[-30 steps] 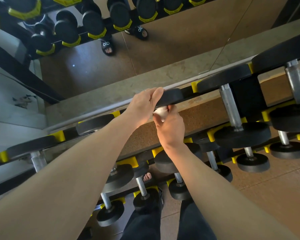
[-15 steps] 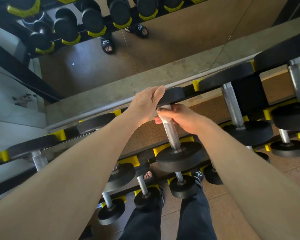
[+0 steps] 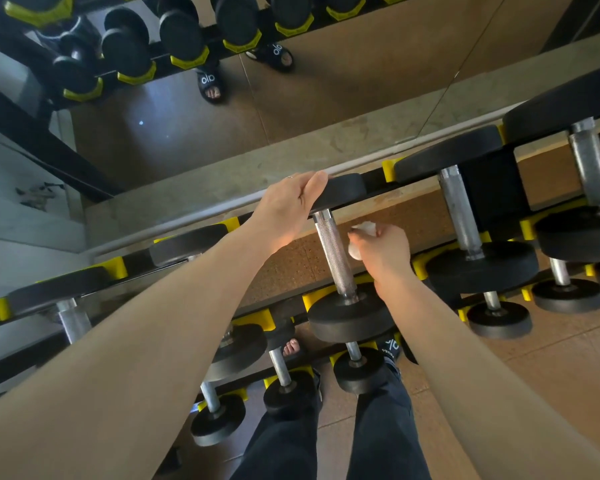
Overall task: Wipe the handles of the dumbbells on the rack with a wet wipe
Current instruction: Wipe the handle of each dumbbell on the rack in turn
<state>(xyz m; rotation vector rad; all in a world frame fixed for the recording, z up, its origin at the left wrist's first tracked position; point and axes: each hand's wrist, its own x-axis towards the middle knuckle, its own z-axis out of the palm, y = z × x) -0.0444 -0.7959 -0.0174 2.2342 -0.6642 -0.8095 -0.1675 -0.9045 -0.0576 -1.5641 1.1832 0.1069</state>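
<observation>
A black dumbbell lies on the top tier of the rack, its knurled steel handle [image 3: 334, 252] fully bare. My left hand [image 3: 288, 206] rests on the dumbbell's far head [image 3: 343, 192], thumb along its edge, fingers over the top. My right hand [image 3: 383, 252] hangs just right of the handle, off the metal, and holds a crumpled white wet wipe [image 3: 361, 233] in its curled fingers. The near head [image 3: 349, 318] sits below the handle.
More dumbbells with steel handles [image 3: 459, 211] lie to the right and left on yellow cradles [image 3: 392, 168], with smaller ones on the lower tiers [image 3: 357, 370]. A mirror behind the rack reflects dumbbells and sandalled feet. My legs stand on the brown floor [image 3: 551, 368].
My right hand, which gripped the top of the handle with the wipe, has come off it and moved right. My left hand stays on the far head.
</observation>
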